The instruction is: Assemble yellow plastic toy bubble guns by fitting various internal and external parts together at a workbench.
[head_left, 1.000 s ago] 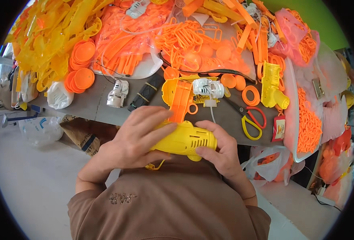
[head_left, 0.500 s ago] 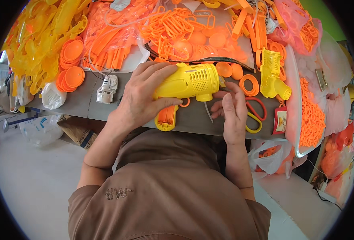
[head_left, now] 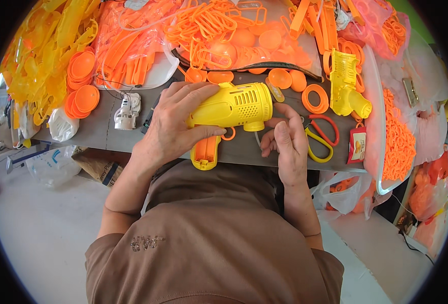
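My left hand (head_left: 176,114) is wrapped over a yellow plastic toy housing (head_left: 236,107), shaped like a pistol-grip tool, with vent slots, small holes and a short round stub. Its handle (head_left: 205,153) points toward me and shows an orange open hollow. My right hand (head_left: 290,144) is at the housing's right end, thumb raised and fingers loosely bent and apart; its forefinger reaches beside the round end. A thin whitish strip (head_left: 257,138) hangs below the stub, close to my right fingers. I cannot tell whether they touch it.
Scissors with red and yellow handles (head_left: 321,137) lie right of my right hand. Beyond are orange rings (head_left: 315,99), another yellow housing (head_left: 346,83) and a red packet (head_left: 357,144). A white mechanism (head_left: 128,111) lies left. Piles of orange and yellow parts line the back; a tub (head_left: 381,167) stands right.
The housing and my left hand have shifted slightly left in view, as has much of the table. My right fingers have bent more, and less of the whitish strip shows.
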A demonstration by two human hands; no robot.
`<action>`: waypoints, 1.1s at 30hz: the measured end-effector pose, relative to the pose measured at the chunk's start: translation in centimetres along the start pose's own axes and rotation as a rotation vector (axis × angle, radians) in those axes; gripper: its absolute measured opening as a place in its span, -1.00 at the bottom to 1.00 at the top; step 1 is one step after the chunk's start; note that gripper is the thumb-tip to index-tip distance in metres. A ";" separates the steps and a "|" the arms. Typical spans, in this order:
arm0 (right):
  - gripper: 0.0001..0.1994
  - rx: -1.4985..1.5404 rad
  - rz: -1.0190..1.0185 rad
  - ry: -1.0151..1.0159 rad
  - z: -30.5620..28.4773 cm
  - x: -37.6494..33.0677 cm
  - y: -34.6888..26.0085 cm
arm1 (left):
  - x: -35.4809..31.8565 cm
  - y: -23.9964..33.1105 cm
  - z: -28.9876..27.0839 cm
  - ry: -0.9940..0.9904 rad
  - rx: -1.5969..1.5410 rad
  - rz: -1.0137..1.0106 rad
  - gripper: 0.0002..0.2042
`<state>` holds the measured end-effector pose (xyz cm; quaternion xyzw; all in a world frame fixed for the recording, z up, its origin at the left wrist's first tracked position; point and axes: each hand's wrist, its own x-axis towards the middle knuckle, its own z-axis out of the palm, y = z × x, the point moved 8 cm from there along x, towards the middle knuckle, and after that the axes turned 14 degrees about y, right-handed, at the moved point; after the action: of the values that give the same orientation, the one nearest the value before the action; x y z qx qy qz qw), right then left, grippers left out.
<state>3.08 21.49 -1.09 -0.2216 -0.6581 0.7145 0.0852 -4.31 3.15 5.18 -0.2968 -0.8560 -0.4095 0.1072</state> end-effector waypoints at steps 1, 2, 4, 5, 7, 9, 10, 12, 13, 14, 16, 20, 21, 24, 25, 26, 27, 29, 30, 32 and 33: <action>-0.40 -0.001 0.002 0.001 0.0 0.0 0.0 | 0.1 0.0 0.0 0.004 0.002 -0.001 -0.38; -0.40 0.003 0.005 0.005 0.0 -0.1 0.0 | 0.1 0.0 0.0 0.008 0.005 -0.002 -0.38; -0.40 0.008 0.011 0.009 0.1 -0.1 0.0 | 0.0 -0.1 0.1 0.009 -0.004 -0.012 -0.38; -0.41 0.003 0.011 0.010 0.1 -0.1 0.0 | 0.1 -0.2 0.1 0.011 -0.012 -0.021 -0.38; -0.41 -0.002 0.016 0.013 -0.1 0.0 0.1 | 0.2 -0.2 0.2 0.001 -0.015 -0.034 -0.38; -0.42 -0.010 0.018 0.005 -0.2 0.2 0.3 | 0.5 -0.3 0.5 -0.012 -0.019 -0.047 -0.38; -0.42 -0.013 0.014 0.001 0.0 0.0 0.2 | 0.3 -0.3 0.3 -0.009 -0.023 -0.049 -0.38; -0.43 -0.031 -0.005 -0.006 0.3 -0.2 -0.1 | 0.0 -0.3 -0.1 -0.001 -0.027 -0.052 -0.38; -0.43 -0.030 -0.001 -0.004 0.3 -0.1 0.0 | 0.1 -0.3 0.1 0.001 -0.019 -0.038 -0.38; -0.43 -0.029 -0.001 -0.005 0.3 -0.1 0.0 | 0.1 -0.3 0.2 0.005 -0.011 -0.024 -0.38; -0.43 -0.027 0.001 -0.007 0.3 0.0 0.1 | 0.2 -0.4 0.4 0.006 -0.007 -0.018 -0.38; -0.44 -0.036 0.000 -0.013 0.4 0.0 -0.2 | 0.1 -0.3 0.6 -0.007 0.020 0.006 -0.38; -0.46 -0.022 0.021 -0.015 0.5 0.0 -0.1 | 0.0 -0.4 0.6 -0.006 0.020 0.005 -0.38; -0.51 0.054 0.108 -0.059 0.8 0.3 0.5 | -0.2 -0.2 0.8 -0.022 0.030 0.028 -0.38; -0.51 0.053 0.108 -0.062 1.0 0.3 0.5 | -0.4 -0.1 0.8 -0.017 0.011 0.025 -0.37; -0.51 0.098 0.146 -0.059 1.3 0.3 0.4 | -0.6 -0.1 0.8 -0.011 -0.007 0.023 -0.36; -0.50 0.144 0.184 -0.056 1.6 0.3 0.5 | -0.8 -0.1 0.9 -0.010 -0.006 0.021 -0.36; -0.48 0.139 0.198 -0.049 2.1 0.1 0.3 | -1.1 -0.1 0.8 0.012 -0.016 0.017 -0.35; -0.45 0.135 0.211 -0.039 2.3 0.1 0.4 | -1.2 -0.1 0.8 0.014 -0.014 0.014 -0.35; -0.42 0.127 0.198 -0.021 2.6 0.2 0.2 | -1.3 0.1 0.8 0.011 0.000 0.040 -0.33; -0.40 0.122 0.183 -0.003 2.7 0.3 0.1 | -1.4 0.1 0.9 0.012 -0.001 0.039 -0.33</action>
<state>1.67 19.12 -1.18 -0.2741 -0.5907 0.7583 0.0317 -3.05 3.30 4.07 -0.3110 -0.8493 -0.4094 0.1202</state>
